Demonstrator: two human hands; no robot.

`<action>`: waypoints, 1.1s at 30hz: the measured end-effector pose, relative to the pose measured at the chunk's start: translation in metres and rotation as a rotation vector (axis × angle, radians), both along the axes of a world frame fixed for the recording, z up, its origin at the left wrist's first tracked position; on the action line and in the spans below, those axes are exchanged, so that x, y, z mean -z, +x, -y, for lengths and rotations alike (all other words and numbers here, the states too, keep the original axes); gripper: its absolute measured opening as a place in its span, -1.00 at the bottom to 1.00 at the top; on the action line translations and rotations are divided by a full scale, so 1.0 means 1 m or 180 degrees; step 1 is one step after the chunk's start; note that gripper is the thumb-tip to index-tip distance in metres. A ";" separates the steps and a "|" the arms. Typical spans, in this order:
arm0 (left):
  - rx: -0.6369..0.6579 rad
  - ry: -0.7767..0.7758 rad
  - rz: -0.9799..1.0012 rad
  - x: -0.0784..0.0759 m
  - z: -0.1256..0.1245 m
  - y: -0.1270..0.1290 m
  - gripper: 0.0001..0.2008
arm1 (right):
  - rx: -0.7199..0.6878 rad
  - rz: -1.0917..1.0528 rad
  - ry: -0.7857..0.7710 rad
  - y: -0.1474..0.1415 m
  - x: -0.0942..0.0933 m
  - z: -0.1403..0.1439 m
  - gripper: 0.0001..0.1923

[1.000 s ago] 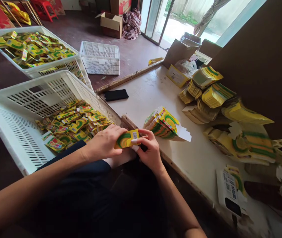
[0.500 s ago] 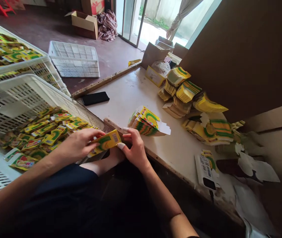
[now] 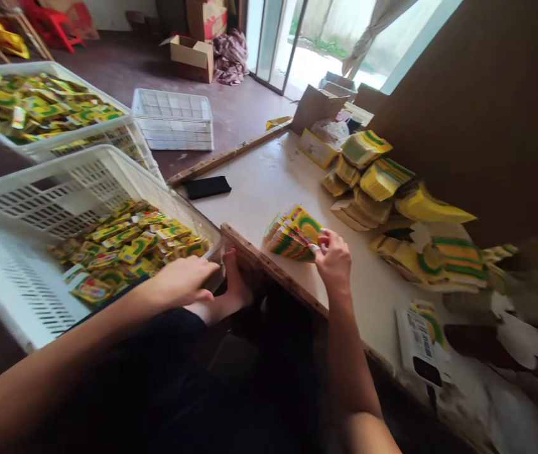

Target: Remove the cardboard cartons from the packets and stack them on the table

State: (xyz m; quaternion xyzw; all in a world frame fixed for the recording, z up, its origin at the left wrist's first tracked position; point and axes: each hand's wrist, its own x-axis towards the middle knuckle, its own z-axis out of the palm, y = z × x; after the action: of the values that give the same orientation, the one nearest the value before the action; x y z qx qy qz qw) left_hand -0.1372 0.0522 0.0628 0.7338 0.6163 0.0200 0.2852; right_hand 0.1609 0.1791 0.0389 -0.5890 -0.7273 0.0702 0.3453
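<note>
On the table's near edge stands a row of small yellow-and-green cartons, pressed side by side. My right hand pinches the end of a carton at the row's right side between thumb and fingers. My left hand hovers at the near right rim of a white plastic crate, palm down, fingers stretched and thumb apart, with nothing visible in it. Inside that crate lies a heap of filled yellow-and-green cartons, just beyond the left hand.
A second white crate, full of similar cartons, stands behind the first. A black phone lies at the table's left edge. Bundles of flat yellow cartons are piled at the back right. A white device with a cable sits near the front right.
The carton both hands held over my lap is out of them. My right hand has moved right and forward to the carton row. The whole view has shifted left.
</note>
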 end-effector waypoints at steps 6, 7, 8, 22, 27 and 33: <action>0.0099 -0.0377 0.1300 0.003 0.000 0.040 -0.33 | -0.0269 -0.1200 0.0004 -0.027 -0.017 0.035 -0.59; -0.0105 -0.0240 0.1820 0.003 -0.001 0.044 -0.27 | -0.0529 -0.1474 -0.0143 -0.036 -0.018 0.047 -0.57; -0.0332 -0.0124 0.2352 0.002 -0.002 0.048 -0.26 | -0.0794 -0.1686 -0.0313 -0.046 -0.017 0.059 -0.56; -0.2664 0.0686 0.4460 -0.019 0.001 0.057 -0.45 | -0.2183 -0.3411 -0.2191 -0.135 0.000 0.140 -0.52; -0.2175 0.0928 0.3823 -0.020 0.002 0.055 -0.29 | -0.1883 -0.3343 -0.1930 -0.126 0.002 0.126 -0.65; -0.1675 0.0701 0.3890 -0.021 0.000 0.051 -0.59 | -0.1671 -0.3188 -0.1434 -0.096 -0.003 0.113 -0.82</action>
State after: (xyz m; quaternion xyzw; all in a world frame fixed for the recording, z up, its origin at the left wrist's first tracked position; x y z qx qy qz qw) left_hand -0.0860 0.0518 0.0835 0.4408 0.4968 0.5631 0.4918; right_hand 0.0649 0.0660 0.0416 -0.3439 -0.5647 0.5737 0.4835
